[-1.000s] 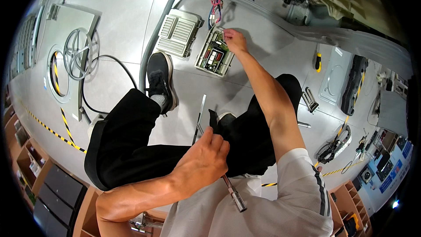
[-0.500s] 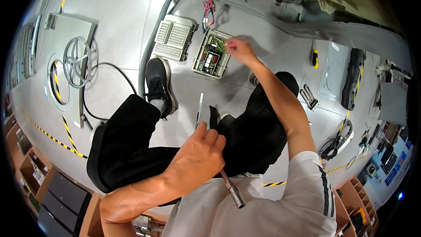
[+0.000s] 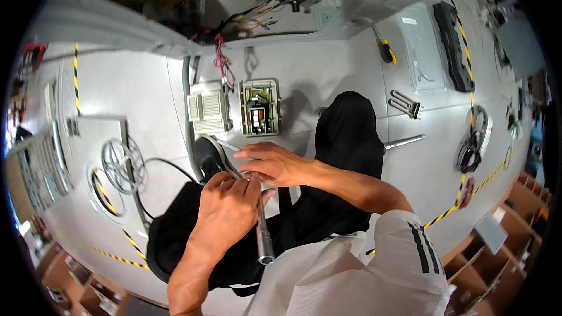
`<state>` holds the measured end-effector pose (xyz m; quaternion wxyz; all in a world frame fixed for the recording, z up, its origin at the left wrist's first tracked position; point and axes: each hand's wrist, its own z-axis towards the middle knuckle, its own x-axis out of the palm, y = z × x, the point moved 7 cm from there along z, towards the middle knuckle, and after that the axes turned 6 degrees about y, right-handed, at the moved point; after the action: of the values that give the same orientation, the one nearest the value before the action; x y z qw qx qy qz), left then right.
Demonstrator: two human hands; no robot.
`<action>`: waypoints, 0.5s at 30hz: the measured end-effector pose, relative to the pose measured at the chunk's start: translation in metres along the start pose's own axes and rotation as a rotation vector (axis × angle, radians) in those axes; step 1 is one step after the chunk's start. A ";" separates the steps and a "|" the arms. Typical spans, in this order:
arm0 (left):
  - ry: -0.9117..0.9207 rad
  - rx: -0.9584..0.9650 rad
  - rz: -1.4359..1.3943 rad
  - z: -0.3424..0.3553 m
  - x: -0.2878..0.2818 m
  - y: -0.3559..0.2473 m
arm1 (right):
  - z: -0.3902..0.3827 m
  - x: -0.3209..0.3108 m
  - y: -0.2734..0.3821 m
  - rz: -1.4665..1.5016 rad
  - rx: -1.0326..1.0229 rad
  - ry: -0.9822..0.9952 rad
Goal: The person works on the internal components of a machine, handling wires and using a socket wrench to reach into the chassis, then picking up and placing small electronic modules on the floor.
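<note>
1. Above the person's lap, in the middle of the view, the left hand point(image 3: 225, 213) is closed around a long silver metal tool with a cylindrical handle point(image 3: 261, 228), which points down toward the white shirt point(image 3: 351, 275).
2. The right hand point(image 3: 275, 164) meets the left at the tool's upper end, its fingers curled together and pinching the thin metal shaft there.
3. The person sits on a grey floor point(image 3: 328, 70) in black trousers point(image 3: 345, 134), a black shoe point(image 3: 208, 155) just beside the hands.
4. On the floor beyond the hands lies an open grey box holding a green circuit board point(image 3: 259, 107), with a white vented plastic cover point(image 3: 208, 108) touching its left side.
5. Coloured loose wires point(image 3: 222, 61) hang above them.
6. A yellow-handled screwdriver point(image 3: 386, 52) lies well apart, to the upper right.
</note>
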<state>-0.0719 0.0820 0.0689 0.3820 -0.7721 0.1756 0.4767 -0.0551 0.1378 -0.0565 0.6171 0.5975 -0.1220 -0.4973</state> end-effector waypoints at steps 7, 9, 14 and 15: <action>0.028 -0.042 -0.139 0.019 -0.005 -0.012 | -0.022 -0.092 -0.015 -0.202 0.036 -0.240; 0.108 -0.007 -0.133 0.023 0.003 -0.016 | -0.040 -0.138 -0.012 -0.322 0.061 -0.332; 0.192 0.089 -0.121 0.023 0.015 -0.023 | -0.115 -0.216 -0.031 -0.612 0.208 -0.427; 0.184 0.094 -0.114 0.024 0.015 -0.023 | -0.137 -0.224 -0.038 -0.691 0.273 -0.455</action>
<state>-0.0643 0.1170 0.0595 0.4265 -0.8027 0.1876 0.3723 -0.0775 0.3999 -0.0244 0.2870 0.5547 -0.1125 -0.7729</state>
